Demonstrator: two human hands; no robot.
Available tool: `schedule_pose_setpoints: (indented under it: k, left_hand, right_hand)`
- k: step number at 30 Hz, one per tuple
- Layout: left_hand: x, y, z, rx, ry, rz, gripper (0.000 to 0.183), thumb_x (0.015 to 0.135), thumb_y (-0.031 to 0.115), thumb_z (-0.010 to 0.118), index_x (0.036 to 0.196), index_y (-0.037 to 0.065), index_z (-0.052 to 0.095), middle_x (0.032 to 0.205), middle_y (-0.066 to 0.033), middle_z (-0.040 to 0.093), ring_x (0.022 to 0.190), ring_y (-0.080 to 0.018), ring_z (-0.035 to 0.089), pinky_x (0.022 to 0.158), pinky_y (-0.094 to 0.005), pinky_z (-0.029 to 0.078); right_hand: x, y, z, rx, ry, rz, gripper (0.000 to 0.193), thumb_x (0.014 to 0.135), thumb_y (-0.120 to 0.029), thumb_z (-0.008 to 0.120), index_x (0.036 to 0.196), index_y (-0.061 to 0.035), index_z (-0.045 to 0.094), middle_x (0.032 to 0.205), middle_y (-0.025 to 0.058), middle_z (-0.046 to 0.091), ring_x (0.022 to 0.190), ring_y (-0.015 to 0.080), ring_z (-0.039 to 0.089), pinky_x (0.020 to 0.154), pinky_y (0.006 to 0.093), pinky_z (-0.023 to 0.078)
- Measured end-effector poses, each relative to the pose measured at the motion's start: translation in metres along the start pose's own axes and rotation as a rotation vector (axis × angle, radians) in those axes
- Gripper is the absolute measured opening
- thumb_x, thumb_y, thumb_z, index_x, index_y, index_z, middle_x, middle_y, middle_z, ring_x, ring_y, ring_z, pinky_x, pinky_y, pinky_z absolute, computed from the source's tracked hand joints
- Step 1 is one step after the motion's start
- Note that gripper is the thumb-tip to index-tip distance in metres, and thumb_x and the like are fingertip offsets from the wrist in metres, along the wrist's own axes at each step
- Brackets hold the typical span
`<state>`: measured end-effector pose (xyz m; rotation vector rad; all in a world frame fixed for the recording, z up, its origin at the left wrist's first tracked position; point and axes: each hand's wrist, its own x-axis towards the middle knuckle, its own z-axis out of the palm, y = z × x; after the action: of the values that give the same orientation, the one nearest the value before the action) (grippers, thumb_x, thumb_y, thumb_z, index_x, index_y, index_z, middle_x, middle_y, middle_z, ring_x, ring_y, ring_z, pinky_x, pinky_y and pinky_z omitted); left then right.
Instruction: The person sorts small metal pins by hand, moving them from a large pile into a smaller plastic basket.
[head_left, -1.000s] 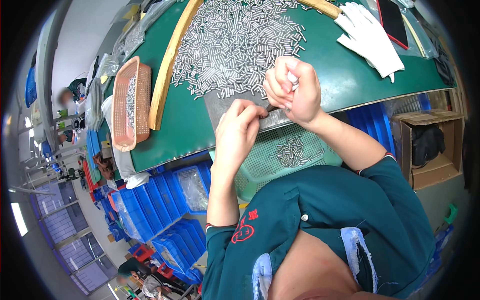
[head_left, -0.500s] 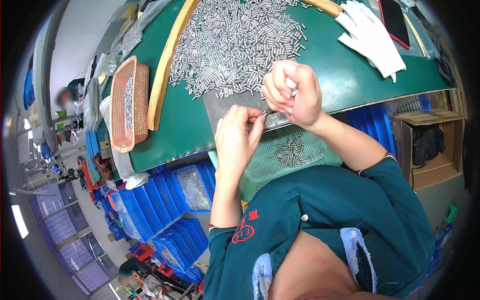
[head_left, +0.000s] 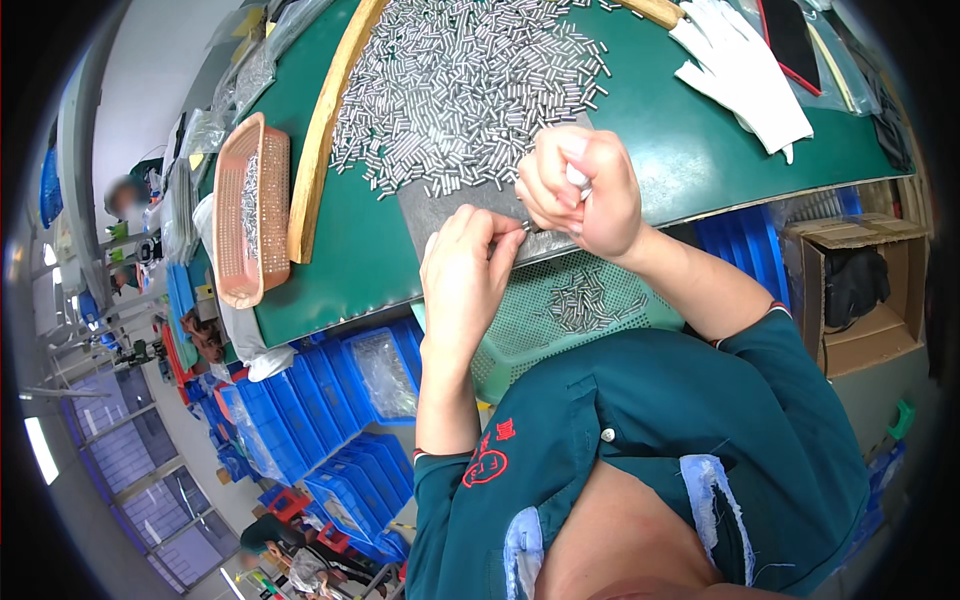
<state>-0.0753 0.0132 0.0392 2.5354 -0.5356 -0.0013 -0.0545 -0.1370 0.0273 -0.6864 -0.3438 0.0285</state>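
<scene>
A large heap of small metal pins (head_left: 460, 95) lies on the green tabletop, its near side reaching a dark grey mat (head_left: 425, 210). At the table's front edge, my left hand (head_left: 468, 265) pinches one metal pin (head_left: 527, 228) between thumb and forefinger. Close by on the right, my right hand (head_left: 585, 190) is closed in a fist around a white object (head_left: 577, 177). Most of that object is hidden by the fingers, so its kind cannot be made out. Below both hands sits a light green perforated basket (head_left: 510, 325) with loose pins inside.
Wooden strips (head_left: 325, 150) border the heap. A pink basket (head_left: 272, 215) holding pins stands at left. White gloves (head_left: 740, 75) and a red-edged dark device (head_left: 790, 40) lie at far right. Blue bins (head_left: 300, 400) and a cardboard box (head_left: 870, 345) are below the table.
My left hand has shifted slightly left, still pinching a pin. My right fist has moved a little left and tilted. The view has shifted slightly.
</scene>
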Motion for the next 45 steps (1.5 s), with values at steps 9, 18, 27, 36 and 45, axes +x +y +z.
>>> schedule_pose_setpoints:
  k: [9,18,27,36,45]
  left_hand:
    - [-0.003,0.002,0.001,0.029,0.027,0.007,0.011,0.069,0.01,0.064,0.073,0.007,0.054,0.067,-0.0044,0.051,0.065,-0.0214,0.053,0.06,-0.0326,0.038]
    - [0.007,0.007,-0.012,-0.051,0.059,-0.11,0.016,0.072,0.018,0.066,0.08,0.006,0.059,0.073,-0.0057,0.054,0.061,-0.018,0.054,0.059,-0.0302,0.042]
    - [0.023,-0.002,0.008,0.297,0.257,-0.099,0.016,0.073,0.019,0.065,0.08,0.008,0.055,0.077,-0.0051,0.055,0.07,-0.0204,0.054,0.062,-0.0318,0.038]
    - [-0.002,0.0,-0.002,-0.066,0.011,-0.153,0.015,0.07,0.01,0.067,0.082,0.007,0.059,0.071,-0.0028,0.055,0.054,-0.0156,0.05,0.057,-0.0291,0.039]
    - [-0.003,0.004,0.001,-0.151,0.003,-0.221,0.011,0.071,0.008,0.064,0.081,0.005,0.06,0.069,-0.0025,0.054,0.05,-0.0137,0.045,0.052,-0.0282,0.039]
  right_hand:
    - [0.002,0.003,-0.002,-0.128,-0.042,-0.065,0.031,0.085,-0.018,0.037,0.057,-0.0038,0.039,0.05,0.0021,0.04,0.043,0.0068,0.033,0.039,0.0208,0.027]
    - [0.002,0.003,-0.005,0.062,0.064,0.019,0.034,0.088,-0.024,0.029,0.059,-0.0053,0.035,0.045,0.0,0.033,0.037,0.005,0.024,0.034,0.0196,0.023]
    - [0.002,0.003,-0.003,0.067,0.049,0.023,0.034,0.087,-0.022,0.028,0.059,-0.0048,0.036,0.045,0.0004,0.033,0.037,0.0052,0.025,0.034,0.0197,0.024]
    - [0.002,0.003,-0.004,0.107,0.041,0.004,0.033,0.087,-0.022,0.031,0.059,-0.0046,0.036,0.046,0.0004,0.034,0.037,0.0051,0.026,0.034,0.0198,0.023]
    - [0.003,0.004,0.003,-0.005,0.071,-0.001,0.034,0.086,-0.023,0.03,0.055,-0.0077,0.031,0.042,0.0004,0.03,0.034,0.0055,0.022,0.031,0.0212,0.019]
